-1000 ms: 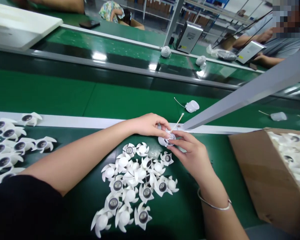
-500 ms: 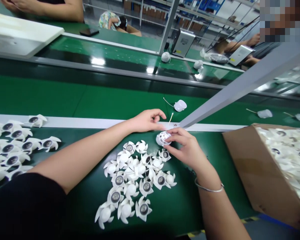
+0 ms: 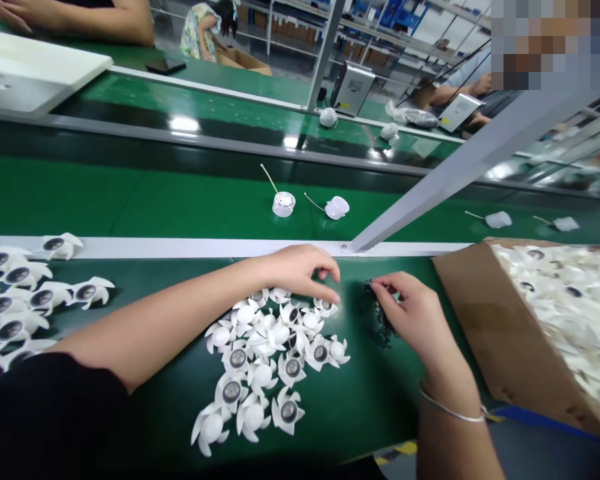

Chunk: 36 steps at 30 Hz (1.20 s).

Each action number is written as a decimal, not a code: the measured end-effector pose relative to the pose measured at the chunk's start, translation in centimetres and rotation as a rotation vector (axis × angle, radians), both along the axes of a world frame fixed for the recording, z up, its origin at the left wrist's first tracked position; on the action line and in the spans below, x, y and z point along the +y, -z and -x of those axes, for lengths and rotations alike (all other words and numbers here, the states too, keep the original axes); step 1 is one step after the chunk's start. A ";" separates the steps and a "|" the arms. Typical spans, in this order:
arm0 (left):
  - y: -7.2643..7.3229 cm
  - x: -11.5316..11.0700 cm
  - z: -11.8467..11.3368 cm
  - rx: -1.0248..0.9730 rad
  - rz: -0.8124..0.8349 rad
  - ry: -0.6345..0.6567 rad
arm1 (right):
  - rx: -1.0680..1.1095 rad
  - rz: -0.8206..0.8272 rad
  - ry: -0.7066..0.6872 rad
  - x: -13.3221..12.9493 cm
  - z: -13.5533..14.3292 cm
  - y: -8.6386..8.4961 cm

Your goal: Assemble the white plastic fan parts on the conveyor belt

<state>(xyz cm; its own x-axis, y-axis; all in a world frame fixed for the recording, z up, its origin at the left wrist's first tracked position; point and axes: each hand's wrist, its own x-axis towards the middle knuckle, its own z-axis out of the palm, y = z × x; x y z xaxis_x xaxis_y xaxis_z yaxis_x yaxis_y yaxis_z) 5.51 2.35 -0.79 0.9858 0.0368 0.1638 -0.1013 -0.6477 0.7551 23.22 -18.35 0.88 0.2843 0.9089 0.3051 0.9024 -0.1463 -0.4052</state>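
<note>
My left hand (image 3: 305,270) hangs over the upper edge of a cluster of white fan impellers (image 3: 263,377). Its fingers are curled with the thumb apart, and nothing shows between them. An impeller (image 3: 326,307) lies just below its thumb. To the right, my right hand (image 3: 410,310) pinches at the top of a pile of tiny black parts (image 3: 384,330) on the green table. Thumb and forefinger meet on a small black piece, too small to make out fully. On the green belt beyond stands a round white motor housing (image 3: 283,205) with a thin wire, beside another white housing (image 3: 337,208).
A cardboard box (image 3: 473,320) full of white impellers stands at the right. More impellers (image 3: 20,300) lie at the left. A slanted metal post (image 3: 430,180) rises from the white rail (image 3: 205,247). Farther housings (image 3: 499,220) lie on the belt. Other people work across the line.
The white housing that was at my right hand now stands on the belt. My right hand has moved right and down to the black parts; my left hand has come down over the impellers.
</note>
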 end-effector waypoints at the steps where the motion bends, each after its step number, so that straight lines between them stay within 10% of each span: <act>1: 0.0 -0.2 -0.1 0.064 -0.037 0.017 | -0.003 0.006 -0.014 -0.5 -0.1 0.6; 7: 0.6 0.5 -0.6 0.113 0.053 -0.084 | -0.086 -0.010 -0.047 0.0 0.2 3.4; 17: 0.6 1.8 -0.4 0.071 0.124 -0.065 | -0.539 0.195 -0.092 2.1 0.2 2.6; 28: 1.6 2.1 -0.5 0.133 0.269 -0.078 | 0.024 0.057 -0.249 6.3 3.4 1.6; 36: 1.6 2.0 -0.6 0.117 0.259 -0.076 | -0.174 0.035 -0.298 7.2 3.3 2.8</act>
<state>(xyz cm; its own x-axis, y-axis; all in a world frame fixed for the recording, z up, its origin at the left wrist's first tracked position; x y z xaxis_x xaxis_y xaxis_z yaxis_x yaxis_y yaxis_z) 6.12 4.30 -2.39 0.9903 0.1370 0.0247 0.0376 -0.4343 0.9000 19.88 -11.13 -1.96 -0.0490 0.9548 0.2930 0.9626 0.1234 -0.2410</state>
